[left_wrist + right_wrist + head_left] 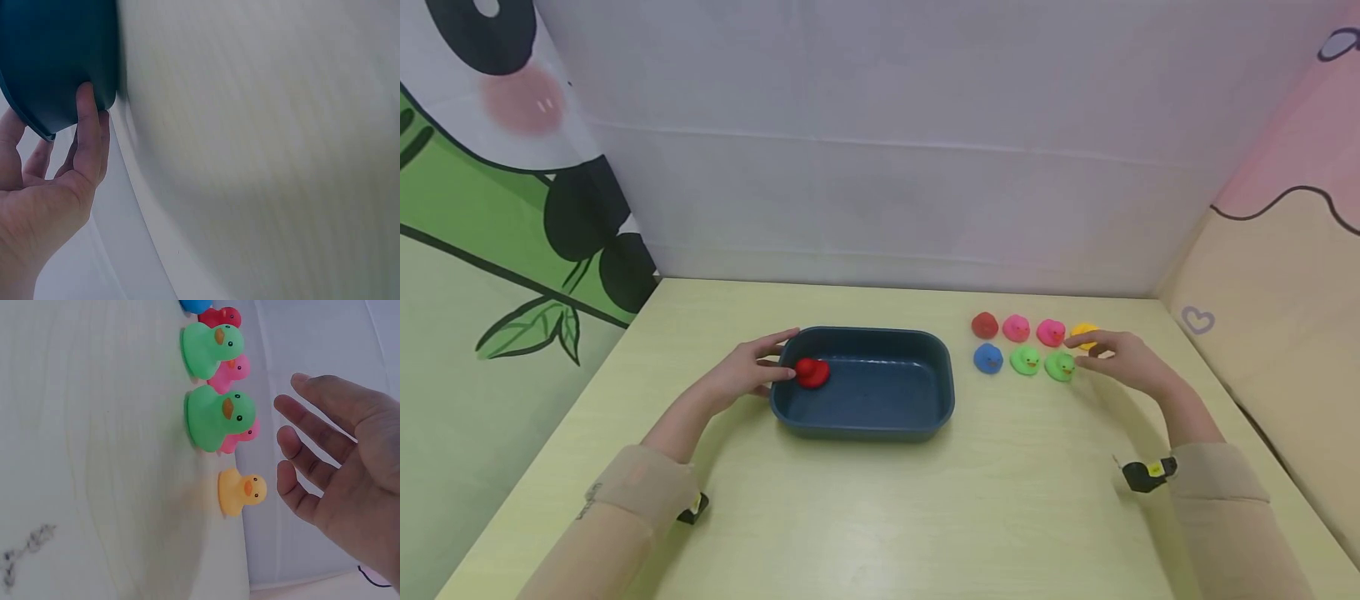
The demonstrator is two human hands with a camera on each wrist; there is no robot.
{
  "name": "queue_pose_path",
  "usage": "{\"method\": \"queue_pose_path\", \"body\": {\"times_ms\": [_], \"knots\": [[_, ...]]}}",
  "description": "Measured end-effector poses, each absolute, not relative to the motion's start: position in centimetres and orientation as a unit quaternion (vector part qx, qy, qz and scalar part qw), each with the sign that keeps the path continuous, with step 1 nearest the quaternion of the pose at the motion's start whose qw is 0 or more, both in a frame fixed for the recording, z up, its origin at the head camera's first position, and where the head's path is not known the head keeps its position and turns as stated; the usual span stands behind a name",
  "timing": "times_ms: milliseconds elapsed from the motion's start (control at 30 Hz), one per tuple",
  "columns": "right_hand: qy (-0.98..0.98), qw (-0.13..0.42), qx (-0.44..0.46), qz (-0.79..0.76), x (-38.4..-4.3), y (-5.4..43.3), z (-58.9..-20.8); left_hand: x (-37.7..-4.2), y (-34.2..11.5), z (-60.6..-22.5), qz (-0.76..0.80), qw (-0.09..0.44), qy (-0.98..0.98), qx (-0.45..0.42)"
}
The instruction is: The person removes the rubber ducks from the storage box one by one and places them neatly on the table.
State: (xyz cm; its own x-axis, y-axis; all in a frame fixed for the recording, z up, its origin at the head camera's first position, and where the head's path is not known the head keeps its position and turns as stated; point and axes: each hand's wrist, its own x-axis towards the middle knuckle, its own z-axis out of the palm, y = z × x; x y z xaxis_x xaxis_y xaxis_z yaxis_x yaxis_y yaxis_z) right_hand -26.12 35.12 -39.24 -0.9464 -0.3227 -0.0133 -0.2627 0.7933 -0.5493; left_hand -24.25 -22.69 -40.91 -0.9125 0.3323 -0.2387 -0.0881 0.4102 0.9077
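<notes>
My left hand (745,371) holds the left end of a dark blue rectangular basin (880,433), its thumb over the rim and fingers along the outer wall. A red rubber duck (814,375) sits inside the basin by that thumb. My right hand (1123,362) hovers at the yellow rubber duck (232,492), partly covering it in the head view. In the right wrist view its fingers are spread and loosely bent, with nothing between them. Nearest to it also stand a green rubber duck (1060,367) and a pink rubber duck (1051,332).
Farther left in the two rows are another green duck (1025,360), another pink duck (1017,328), a blue duck (988,358) and a red duck (985,325). The pale wooden table (865,517) ends at a white cloth backdrop (880,200). Printed cloth flanks both sides.
</notes>
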Motion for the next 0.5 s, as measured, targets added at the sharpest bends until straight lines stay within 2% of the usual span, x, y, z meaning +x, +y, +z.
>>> {"method": "queue_pose_path", "body": {"times_ms": [500], "knots": [[0.938, -0.007, -0.201, -0.283, -25.1, 32.6, -36.5, -24.2, -22.7, -40.9, 0.532, 0.197, 0.82, 0.069]]}}
